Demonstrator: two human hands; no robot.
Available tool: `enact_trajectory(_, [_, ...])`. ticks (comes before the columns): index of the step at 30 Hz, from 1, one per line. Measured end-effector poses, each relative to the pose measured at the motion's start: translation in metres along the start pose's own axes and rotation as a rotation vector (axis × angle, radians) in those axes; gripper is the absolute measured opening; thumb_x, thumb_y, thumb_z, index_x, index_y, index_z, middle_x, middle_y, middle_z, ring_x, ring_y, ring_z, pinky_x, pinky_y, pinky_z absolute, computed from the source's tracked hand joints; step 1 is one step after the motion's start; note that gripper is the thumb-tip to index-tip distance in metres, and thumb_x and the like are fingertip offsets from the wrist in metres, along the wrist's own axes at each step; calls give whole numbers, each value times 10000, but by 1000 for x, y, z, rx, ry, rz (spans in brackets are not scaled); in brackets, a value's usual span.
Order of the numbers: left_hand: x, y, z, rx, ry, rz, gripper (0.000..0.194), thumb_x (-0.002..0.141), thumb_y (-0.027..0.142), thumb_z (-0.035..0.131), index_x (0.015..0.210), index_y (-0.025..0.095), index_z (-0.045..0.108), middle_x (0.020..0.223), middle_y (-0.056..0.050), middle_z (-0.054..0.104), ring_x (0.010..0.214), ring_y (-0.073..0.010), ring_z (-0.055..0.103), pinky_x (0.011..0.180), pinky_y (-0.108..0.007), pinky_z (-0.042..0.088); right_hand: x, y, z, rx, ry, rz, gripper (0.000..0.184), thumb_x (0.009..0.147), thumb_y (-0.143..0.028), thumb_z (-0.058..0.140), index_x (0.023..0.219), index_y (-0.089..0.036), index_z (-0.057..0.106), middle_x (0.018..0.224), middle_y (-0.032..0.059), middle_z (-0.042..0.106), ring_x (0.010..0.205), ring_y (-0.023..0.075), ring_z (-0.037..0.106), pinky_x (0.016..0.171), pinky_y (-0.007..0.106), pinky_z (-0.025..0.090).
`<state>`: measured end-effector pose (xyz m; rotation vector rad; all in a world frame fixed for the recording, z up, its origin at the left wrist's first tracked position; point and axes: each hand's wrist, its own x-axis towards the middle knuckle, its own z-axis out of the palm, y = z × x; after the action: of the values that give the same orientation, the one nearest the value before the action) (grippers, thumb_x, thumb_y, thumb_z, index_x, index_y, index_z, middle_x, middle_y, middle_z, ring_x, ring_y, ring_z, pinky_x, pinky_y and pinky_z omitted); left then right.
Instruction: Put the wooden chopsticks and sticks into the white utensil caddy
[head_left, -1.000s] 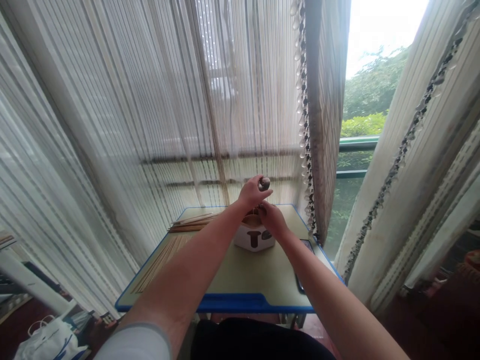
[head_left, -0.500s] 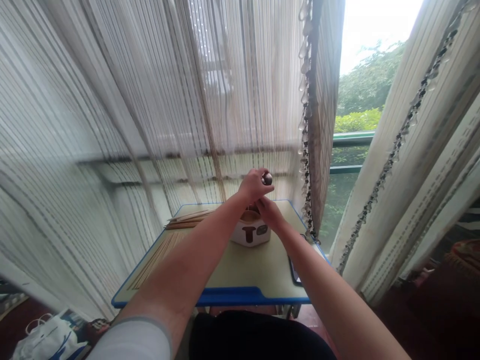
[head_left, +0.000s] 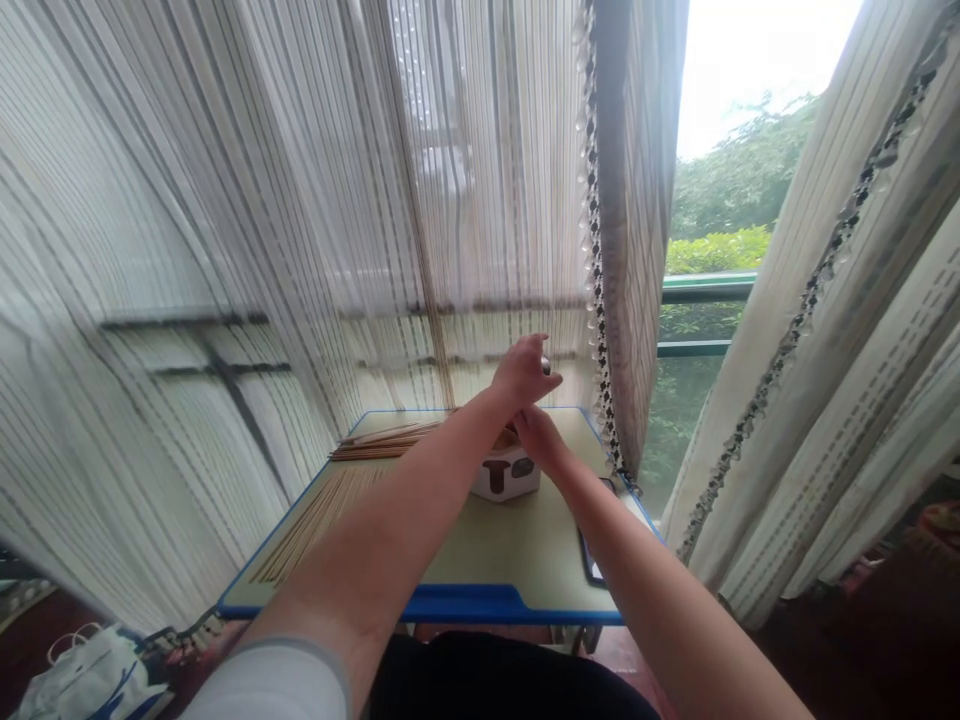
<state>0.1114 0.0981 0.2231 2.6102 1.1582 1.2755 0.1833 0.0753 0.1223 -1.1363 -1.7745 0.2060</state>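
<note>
My left hand (head_left: 525, 372) is raised above a white box with brown print (head_left: 510, 478) on the small table. Its fingers curve around a round, shiny, dark grey ball or knob (head_left: 546, 366), with the thumb and one finger sticking out. My right hand (head_left: 538, 435) is just below, at the right side of the box's top, its fingers closed and partly hidden under my left hand. What they grip cannot be made out. The box's brownish inside shows between my arms; my left forearm covers part of it.
The table (head_left: 472, 550) has a blue rim. Thin wooden sticks (head_left: 315, 520) lie spread on its left, with a darker bundle of sticks (head_left: 382, 440) behind. A phone (head_left: 592, 555) rests at the right edge. Striped curtains (head_left: 300, 200) hang close behind the table. A white bag (head_left: 90, 675) is at lower left.
My left hand has shifted slightly right, and its index finger now points up; less of the shiny ball shows. My right hand stays by the box. The camera view has shifted a little.
</note>
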Motion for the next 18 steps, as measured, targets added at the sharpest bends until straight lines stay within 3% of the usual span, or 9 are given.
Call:
enact_trajectory(4, [2, 7, 4, -72, 17, 10, 607, 653, 344, 654, 1187, 152, 440, 1041, -106, 542, 989, -227, 497, 897, -388, 383, 0, 1, 1, -29, 32, 21, 275, 878, -284, 303, 725, -187, 511, 706, 57, 605, 639, 170, 522, 560, 268, 315])
enact_trajectory(10, [-4, -1, 2, -244, 148, -84, 531, 728, 384, 590, 1183, 150, 448, 1164, -138, 503, 1064, -223, 488, 893, -374, 393, 0, -1, -3, 50, 74, 121, 289, 885, -348, 298, 706, -203, 473, 650, 26, 571, 586, 157, 499, 543, 265, 312])
enact_trajectory(18, [-19, -10, -4, -113, 8, -14, 529, 647, 534, 639, 1014, 156, 591, 924, -71, 617, 856, -187, 570, 794, -323, 447, -2, -2, -3, -7, 77, 104, 307, 883, -333, 296, 718, -195, 516, 648, 26, 570, 586, 154, 494, 533, 263, 299])
